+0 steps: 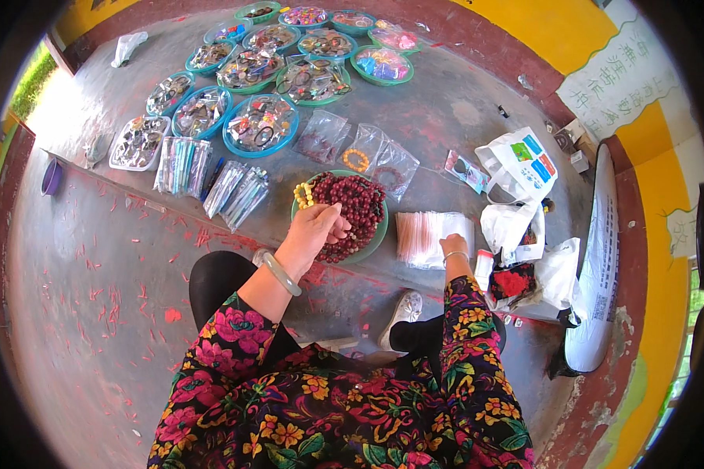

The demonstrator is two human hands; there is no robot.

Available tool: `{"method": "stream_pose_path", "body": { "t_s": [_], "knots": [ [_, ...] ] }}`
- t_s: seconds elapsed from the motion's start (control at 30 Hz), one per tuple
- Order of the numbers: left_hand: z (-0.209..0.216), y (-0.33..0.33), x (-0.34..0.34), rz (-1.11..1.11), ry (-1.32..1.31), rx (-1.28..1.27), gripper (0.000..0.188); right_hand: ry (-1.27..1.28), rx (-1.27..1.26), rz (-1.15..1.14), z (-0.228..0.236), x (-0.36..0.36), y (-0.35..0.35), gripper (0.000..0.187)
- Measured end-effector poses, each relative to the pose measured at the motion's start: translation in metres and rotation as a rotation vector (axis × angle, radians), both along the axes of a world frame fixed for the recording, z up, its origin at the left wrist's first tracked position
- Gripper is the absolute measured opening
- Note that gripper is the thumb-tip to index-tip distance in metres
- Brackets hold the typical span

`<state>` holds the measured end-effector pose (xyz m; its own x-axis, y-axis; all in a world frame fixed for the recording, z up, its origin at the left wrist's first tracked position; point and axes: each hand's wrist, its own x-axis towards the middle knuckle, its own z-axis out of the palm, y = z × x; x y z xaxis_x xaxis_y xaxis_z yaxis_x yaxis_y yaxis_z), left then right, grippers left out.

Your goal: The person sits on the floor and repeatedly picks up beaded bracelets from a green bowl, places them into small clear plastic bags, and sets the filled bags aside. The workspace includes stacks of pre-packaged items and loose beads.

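Note:
My left hand (317,231), with a pale bangle on its wrist, is over the near-left side of a green bowl (382,234) heaped with dark red bead bracelets (350,205). Its fingers are curled closed; what they hold is hidden. Just beyond the knuckles, a yellow bead bracelet (302,195) lies at the bowl's left rim. To the right of the bowl, my right hand (454,245) is closed at the near right edge of a stack of clear plastic bags (422,238), its fingertips pressed on the plastic.
Beyond the bowl lie bagged bracelets (357,160). Bundles of bagged pens (184,166) and several basins of bagged trinkets (260,125) spread across the raised floor. White carrier bags (524,168) and a red-filled black container (513,283) stand right, near a leaning board (594,273). A step edge (133,195) crosses the floor.

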<state>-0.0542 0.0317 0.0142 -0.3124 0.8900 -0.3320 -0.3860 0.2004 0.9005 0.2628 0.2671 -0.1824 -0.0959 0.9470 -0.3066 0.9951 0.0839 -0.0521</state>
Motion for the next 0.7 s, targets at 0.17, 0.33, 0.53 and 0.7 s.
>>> {"method": "stream_pose_path", "body": {
  "t_s": [0.17, 0.33, 0.53, 0.7],
  "knots": [
    [-0.002, 0.0, 0.002, -0.017, -0.009, -0.008, 0.031, 0.157, 0.046, -0.25, -0.014, -0.014, -0.029, 0.04],
    [-0.003, 0.005, 0.006, -0.07, 0.001, 0.0, 0.031, 0.124, 0.024, -0.24, -0.027, -0.013, -0.027, 0.031],
    [-0.005, 0.0, 0.004, -0.064, 0.005, -0.024, 0.03, -0.023, -0.036, -0.139, -0.015, -0.033, -0.032, 0.026],
    [0.001, 0.004, 0.007, -0.087, 0.016, -0.034, 0.029, -0.227, -0.021, -0.03, -0.043, -0.006, -0.015, 0.026]
  ]
}}
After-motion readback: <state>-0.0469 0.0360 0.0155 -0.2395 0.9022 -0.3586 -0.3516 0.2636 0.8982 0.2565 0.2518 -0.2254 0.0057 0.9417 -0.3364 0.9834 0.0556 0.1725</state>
